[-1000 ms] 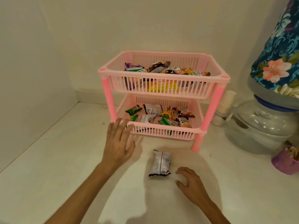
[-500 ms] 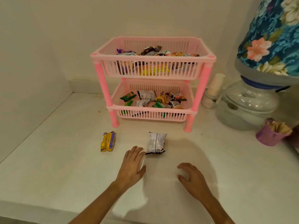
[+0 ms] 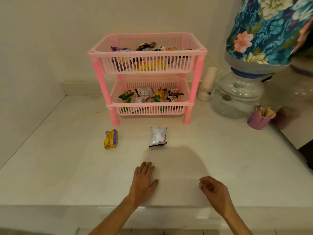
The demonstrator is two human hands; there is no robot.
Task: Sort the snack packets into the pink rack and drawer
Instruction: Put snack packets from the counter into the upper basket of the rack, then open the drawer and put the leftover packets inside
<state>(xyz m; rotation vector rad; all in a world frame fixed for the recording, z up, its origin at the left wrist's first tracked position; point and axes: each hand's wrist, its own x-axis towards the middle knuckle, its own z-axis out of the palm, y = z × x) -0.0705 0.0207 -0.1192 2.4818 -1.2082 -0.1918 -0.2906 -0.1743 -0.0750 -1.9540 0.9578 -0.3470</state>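
Note:
A pink two-tier rack (image 3: 196,78) stands against the back wall with several snack packets in both baskets. On the white counter in front of it lie a yellow and purple packet (image 3: 111,139) and a white packet (image 3: 158,136). My left hand (image 3: 144,182) lies flat on the counter with straight fingers, well short of the white packet. To its right my right hand (image 3: 214,192) hovers near the front edge, fingers loosely curled, holding nothing.
A water dispenser base (image 3: 237,95) with a flowered cover (image 3: 267,28) stands right of the rack. White paper cups (image 3: 207,83) sit between them. A purple cup of sticks (image 3: 259,118) is at the far right. The counter's front edge (image 3: 67,206) runs below my hands.
My left hand has drawn back from the rack toward the counter's front edge, uncovering the yellow and purple packet. The right hand drew back too. The view pulled away from the rack.

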